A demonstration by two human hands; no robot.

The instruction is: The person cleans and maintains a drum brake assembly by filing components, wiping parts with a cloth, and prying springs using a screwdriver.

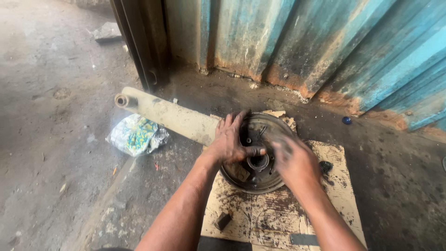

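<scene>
On the greasy cardboard (274, 218), the round brake drum (241, 174) was steadied by the open left hand (230, 139); the blurred right hand's (293, 160) grip could not be told.

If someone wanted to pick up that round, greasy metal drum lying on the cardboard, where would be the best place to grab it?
Probably by the outer rim of the round drum, from above with a hand on each side. It lies flat, open face up, on the cardboard, so the near rim is free. The left hand and right hand already cover its middle, and the pale tube blocks its far left.
</scene>
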